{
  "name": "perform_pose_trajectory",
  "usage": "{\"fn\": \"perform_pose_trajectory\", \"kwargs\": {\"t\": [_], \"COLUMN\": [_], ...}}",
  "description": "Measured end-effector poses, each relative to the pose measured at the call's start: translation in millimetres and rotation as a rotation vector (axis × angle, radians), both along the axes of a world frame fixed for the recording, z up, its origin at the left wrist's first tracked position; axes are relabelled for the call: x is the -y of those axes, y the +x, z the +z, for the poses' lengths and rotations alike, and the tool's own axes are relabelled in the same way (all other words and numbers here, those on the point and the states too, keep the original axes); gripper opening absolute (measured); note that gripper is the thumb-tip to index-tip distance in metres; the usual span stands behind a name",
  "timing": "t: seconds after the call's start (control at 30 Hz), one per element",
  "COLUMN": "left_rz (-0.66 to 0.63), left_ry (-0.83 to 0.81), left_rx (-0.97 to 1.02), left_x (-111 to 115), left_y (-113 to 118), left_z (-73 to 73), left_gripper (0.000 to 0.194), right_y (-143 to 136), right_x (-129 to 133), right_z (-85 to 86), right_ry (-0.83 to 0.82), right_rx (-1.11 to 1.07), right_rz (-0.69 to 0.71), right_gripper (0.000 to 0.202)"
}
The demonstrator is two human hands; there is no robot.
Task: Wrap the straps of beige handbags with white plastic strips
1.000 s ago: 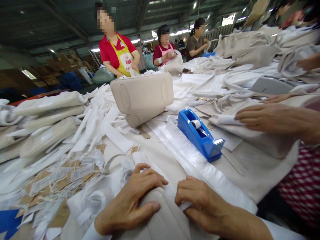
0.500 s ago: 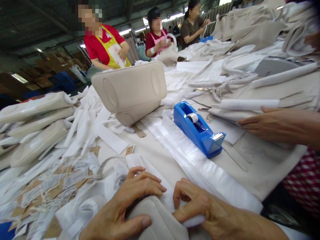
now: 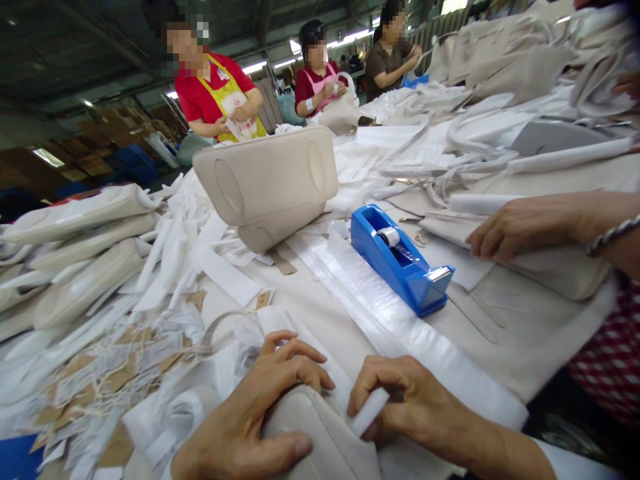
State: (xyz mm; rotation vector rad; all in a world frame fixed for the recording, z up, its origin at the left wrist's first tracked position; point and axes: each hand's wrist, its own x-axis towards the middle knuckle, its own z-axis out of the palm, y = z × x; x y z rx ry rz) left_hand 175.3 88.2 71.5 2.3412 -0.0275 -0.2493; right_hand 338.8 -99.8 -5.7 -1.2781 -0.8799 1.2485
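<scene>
A beige bag (image 3: 320, 437) lies at the bottom of the view, its lower part cut off by the frame. My left hand (image 3: 270, 413) is curved over its left side, fingers across the top and thumb on the near face. On the bag's right, my right hand (image 3: 405, 400) pinches a white foam strip (image 3: 371, 412) between thumb and fingers, close against the bag. Beyond my hands stands a blue tape dispenser (image 3: 400, 260) with a roll of clear tape. Long white foam sheets (image 3: 395, 327) lie beside it.
Another beige bag (image 3: 270, 180) lies tipped at centre. Stacked bags (image 3: 85, 220) and tags with strings (image 3: 120, 373) fill the left. A co-worker's hand (image 3: 520, 227) touches a bag on the right. Several people stand across the table.
My right hand has lifted slightly, and the white strip in it now points upward. My left hand stays on the bag. The co-worker's hand on the right has changed its hold.
</scene>
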Motion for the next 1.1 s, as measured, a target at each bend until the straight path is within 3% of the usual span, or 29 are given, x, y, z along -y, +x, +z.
{"fn": "perform_pose_trajectory", "kwargs": {"t": [0.17, 0.37, 0.53, 0.63, 0.7, 0.8, 0.97, 1.03, 1.1], "left_rz": [0.018, 0.067, 0.089, 0.096, 0.099, 0.106, 0.118, 0.133, 0.132], "left_ry": [0.0, 0.004, -0.019, -0.027, -0.02, 0.005, 0.048, 0.045, 0.038], "left_rx": [0.007, 0.038, 0.101, 0.132, 0.145, 0.158, 0.176, 0.188, 0.19], "left_x": [4, 9, 10, 11, 12, 15, 16, 15, 14], "left_y": [1, 1, -1, -2, -2, -1, -2, -3, -3], "left_z": [-1.0, -2.8, -2.5, -3.8, -5.0, -6.4, -8.8, -9.3, -8.6], "left_gripper": [0.034, 0.028, 0.025, 0.026, 0.027, 0.027, 0.024, 0.025, 0.026], "right_y": [-8, -11, -11, -13, -13, -10, -7, -12, -19], "right_x": [-10, -29, -22, -19, -21, -29, -47, -49, -45], "right_z": [1.9, 17.8, 24.1, 21.8, 19.0, 16.2, 19.9, 19.6, 16.8], "right_ry": [0.003, -0.074, -0.035, -0.08, -0.13, -0.172, -0.109, -0.116, -0.127], "right_rx": [0.193, 0.544, 0.343, 0.197, 0.157, 0.173, 0.324, 0.298, 0.196], "right_rz": [0.003, 0.097, 0.073, 0.021, 0.015, 0.136, 0.331, 0.282, 0.142], "right_gripper": [0.013, 0.019, 0.021, 0.005, 0.009, 0.011, 0.013, 0.012, 0.01]}}
